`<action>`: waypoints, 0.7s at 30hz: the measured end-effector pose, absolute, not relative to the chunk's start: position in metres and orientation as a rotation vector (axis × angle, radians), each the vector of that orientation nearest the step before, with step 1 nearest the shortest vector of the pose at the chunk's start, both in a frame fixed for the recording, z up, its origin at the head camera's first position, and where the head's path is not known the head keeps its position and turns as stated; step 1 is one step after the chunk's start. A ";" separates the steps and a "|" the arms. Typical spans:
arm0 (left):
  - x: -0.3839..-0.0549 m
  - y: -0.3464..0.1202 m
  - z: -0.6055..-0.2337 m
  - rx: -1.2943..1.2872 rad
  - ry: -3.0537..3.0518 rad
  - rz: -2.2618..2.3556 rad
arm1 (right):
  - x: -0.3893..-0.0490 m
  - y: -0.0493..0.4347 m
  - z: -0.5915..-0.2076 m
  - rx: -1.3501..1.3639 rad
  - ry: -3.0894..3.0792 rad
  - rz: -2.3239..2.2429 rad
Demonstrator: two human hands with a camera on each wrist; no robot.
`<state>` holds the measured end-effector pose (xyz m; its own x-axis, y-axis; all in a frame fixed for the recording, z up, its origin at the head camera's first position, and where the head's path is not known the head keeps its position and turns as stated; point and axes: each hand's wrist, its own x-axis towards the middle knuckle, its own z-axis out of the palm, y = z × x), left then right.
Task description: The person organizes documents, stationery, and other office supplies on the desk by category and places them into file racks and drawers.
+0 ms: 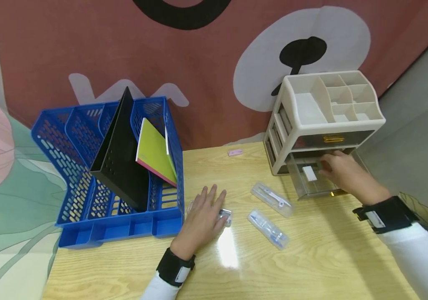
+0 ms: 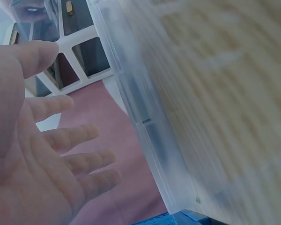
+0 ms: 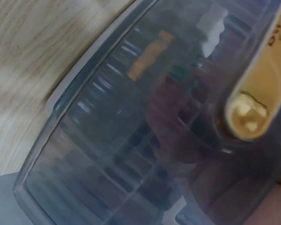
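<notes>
My left hand (image 1: 204,214) is spread with straight fingers over a clear plastic case (image 1: 227,217), covering most of it. In the left wrist view the fingers are apart beside a long translucent case (image 2: 145,117). My right hand (image 1: 343,173) reaches into a pulled-out clear drawer (image 1: 300,183), fingers bent downward. A small green piece (image 3: 178,72) shows at its fingertips through the drawer front; I cannot tell whether they pinch it. Near them lies a white block (image 1: 309,173), and an orange strip (image 3: 150,56) appears in the right wrist view.
The drawer belongs to a white desktop organizer (image 1: 292,133) at the back right. Two clear cases (image 1: 272,199) with tools inside lie mid-table, near a small pink block (image 1: 235,152). A blue file rack (image 1: 120,227) at left holds a black folder (image 1: 123,166) and a yellow-green notebook (image 1: 155,152).
</notes>
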<state>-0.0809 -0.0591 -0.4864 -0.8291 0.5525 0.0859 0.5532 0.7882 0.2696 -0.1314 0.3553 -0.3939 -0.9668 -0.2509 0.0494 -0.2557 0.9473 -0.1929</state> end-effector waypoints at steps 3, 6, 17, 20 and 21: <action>-0.081 -0.058 -0.487 -0.930 -2.978 -0.443 | -0.134 0.356 -0.395 0.412 -3.095 0.334; -0.082 -0.057 -0.487 -0.938 -2.976 -0.443 | -0.136 0.355 -0.393 0.401 -3.121 0.341; -0.084 -0.055 -0.484 -0.958 -2.964 -0.464 | -0.122 0.349 -0.378 0.308 -3.182 0.274; -0.085 -0.056 -0.483 -0.950 -2.964 -0.455 | -0.114 0.343 -0.369 0.327 -3.171 0.242; -0.085 -0.056 -0.482 -0.946 -2.963 -0.453 | -0.112 0.341 -0.366 0.334 -3.160 0.233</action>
